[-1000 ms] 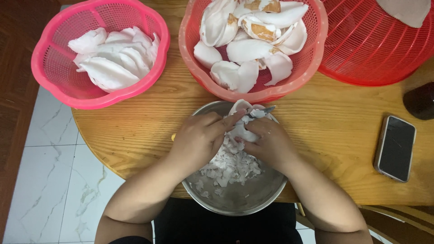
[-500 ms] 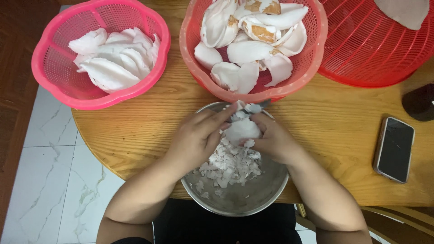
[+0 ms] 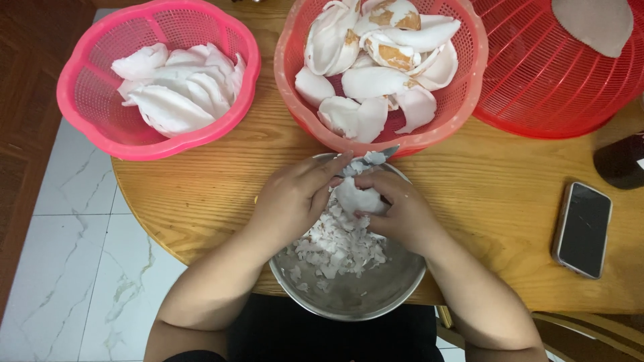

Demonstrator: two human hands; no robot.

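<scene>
My left hand (image 3: 295,201) is closed on a small peeler or knife (image 3: 376,158); only its tip shows past my fingers, so I can't tell which. My right hand (image 3: 396,208) is wrapped around a white coconut piece (image 3: 354,198), cupping it from below and the side so the face to be trimmed points at the blade. Both hands sit right over the steel bowl (image 3: 349,295), which is pulled in to the table (image 3: 483,194) edge against my body, so shavings (image 3: 339,245) drop straight in; a heap is already there.

Salmon basket (image 3: 295,60) just beyond the bowl, touching its far rim: chunks with brown skin patches, within easy reach. Pink basket (image 3: 80,87) off to the left: clean white pieces only, kept apart from the skinned ones. Red basket (image 3: 537,87) to the right, with one pale piece at its far side. Phone (image 3: 582,229) is face up on the right, well apart from the bowl, out of the mess.
</scene>
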